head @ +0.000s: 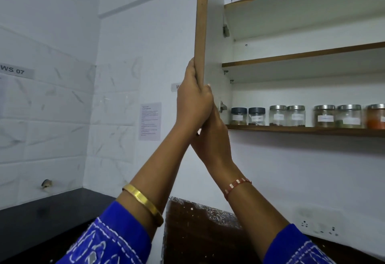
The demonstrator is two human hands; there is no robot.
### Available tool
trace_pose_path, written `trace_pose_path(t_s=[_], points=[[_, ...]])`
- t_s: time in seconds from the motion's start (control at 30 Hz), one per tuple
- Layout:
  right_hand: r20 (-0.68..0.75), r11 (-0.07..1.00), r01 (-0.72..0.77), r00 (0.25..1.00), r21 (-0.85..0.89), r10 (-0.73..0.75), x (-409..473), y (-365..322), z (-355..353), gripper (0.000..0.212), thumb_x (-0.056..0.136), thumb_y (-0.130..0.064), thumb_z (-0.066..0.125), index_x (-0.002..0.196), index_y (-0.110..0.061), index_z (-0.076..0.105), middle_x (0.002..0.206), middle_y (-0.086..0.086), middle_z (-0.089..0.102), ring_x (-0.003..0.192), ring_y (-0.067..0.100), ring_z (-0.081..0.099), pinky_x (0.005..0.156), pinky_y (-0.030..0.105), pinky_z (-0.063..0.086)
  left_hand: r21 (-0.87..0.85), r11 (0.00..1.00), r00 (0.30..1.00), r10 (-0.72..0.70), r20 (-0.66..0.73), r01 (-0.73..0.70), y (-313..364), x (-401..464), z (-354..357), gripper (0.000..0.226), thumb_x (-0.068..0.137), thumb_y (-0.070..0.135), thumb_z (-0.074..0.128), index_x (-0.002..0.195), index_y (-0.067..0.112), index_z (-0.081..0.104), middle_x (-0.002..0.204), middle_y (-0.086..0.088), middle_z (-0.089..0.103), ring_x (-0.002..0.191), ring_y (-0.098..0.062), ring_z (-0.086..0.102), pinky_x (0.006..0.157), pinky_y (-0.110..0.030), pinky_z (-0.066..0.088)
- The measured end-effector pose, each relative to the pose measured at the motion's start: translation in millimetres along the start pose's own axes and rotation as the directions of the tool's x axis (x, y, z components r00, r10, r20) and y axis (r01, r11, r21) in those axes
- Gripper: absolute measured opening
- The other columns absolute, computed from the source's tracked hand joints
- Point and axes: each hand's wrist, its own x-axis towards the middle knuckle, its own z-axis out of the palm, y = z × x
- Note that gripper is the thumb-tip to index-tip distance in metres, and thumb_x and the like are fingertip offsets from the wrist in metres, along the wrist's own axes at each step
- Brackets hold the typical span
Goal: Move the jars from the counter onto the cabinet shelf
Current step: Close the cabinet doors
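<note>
Several labelled glass jars (295, 116) stand in a row on the lowest cabinet shelf (302, 130); two at the left have dark lids, the others metal lids, and the one at the far right holds orange powder. The cabinet door (201, 24) stands open edge-on to me. My left hand (193, 99) grips its lower edge. My right hand (210, 134) sits just below and partly behind the left, at the door's bottom corner; its fingers are mostly hidden.
Two upper shelves (302, 54) of the cabinet hold nothing I can see. A black counter (41, 218) runs below at the left and a dark brown counter (198, 232) lies under my arms. A wall socket (318, 226) sits low right.
</note>
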Motion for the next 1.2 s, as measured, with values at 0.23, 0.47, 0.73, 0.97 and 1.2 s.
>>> trace_pose_path(t_s=[0.23, 0.47, 0.73, 0.97, 1.2], points=[[-0.029, 0.992, -0.09, 0.995, 0.084, 0.092, -9, 62, -81, 0.052, 0.082, -0.004, 0.064, 0.13, 0.002, 0.047, 0.1, 0.01, 0.069, 0.076, 0.007, 0.059, 0.059, -0.006, 0.037, 0.005, 0.999, 0.994, 0.041, 0.105, -0.042, 41, -27, 85, 0.07, 0.09, 0.001, 0.046, 0.149, 0.014, 0.012, 0.154, -0.003, 0.028, 0.134, -0.023, 0.041, 0.109, -0.038, 0.039], [-0.159, 0.94, -0.204, 0.954, 0.275, 0.254, -12, 121, -140, 0.056, 0.086, -0.005, 0.063, 0.136, -0.012, 0.04, 0.1, -0.009, 0.06, 0.091, 0.005, 0.059, 0.067, 0.001, 0.044, -0.024, 0.998, 0.943, 0.061, 0.327, -0.056, 45, -45, 161, 0.063, 0.095, 0.021, 0.047, 0.149, 0.013, 0.014, 0.157, -0.003, 0.021, 0.144, -0.016, 0.023, 0.116, -0.027, 0.023], [-0.199, 0.881, -0.367, 0.879, 0.299, 0.434, -4, 213, -182, 0.056, 0.083, -0.008, 0.067, 0.133, -0.007, 0.042, 0.119, 0.008, 0.061, 0.106, 0.022, 0.062, 0.089, 0.035, 0.055, 0.1, 0.992, 0.821, 0.003, 0.571, -0.073, -4, -48, 238, 0.055, 0.099, 0.013, 0.038, 0.149, 0.016, 0.016, 0.158, 0.0, 0.012, 0.146, -0.019, 0.014, 0.118, -0.031, 0.016], [-0.138, 0.834, -0.551, 0.824, 0.027, 0.549, 3, 278, -202, 0.045, 0.091, -0.027, 0.057, 0.129, -0.008, 0.04, 0.114, 0.015, 0.062, 0.099, 0.029, 0.061, 0.085, 0.043, 0.054, 0.125, 0.96, 0.803, 0.135, 0.581, -0.251, -36, -49, 307, 0.059, 0.097, 0.009, 0.037, 0.149, 0.013, 0.009, 0.159, -0.003, 0.003, 0.147, -0.024, -0.002, 0.119, -0.037, 0.002], [-0.226, 0.701, -0.505, 0.86, -0.504, 0.458, 7, 324, -200, 0.052, 0.096, -0.038, 0.042, 0.135, -0.004, 0.033, 0.131, 0.017, 0.047, 0.114, 0.032, 0.053, 0.086, 0.039, 0.049, 0.158, 0.927, 0.793, 0.192, 0.578, -0.339, -66, -47, 360, 0.064, 0.095, 0.006, 0.035, 0.149, 0.012, 0.003, 0.159, -0.003, -0.005, 0.147, -0.025, -0.008, 0.119, -0.036, -0.001]])
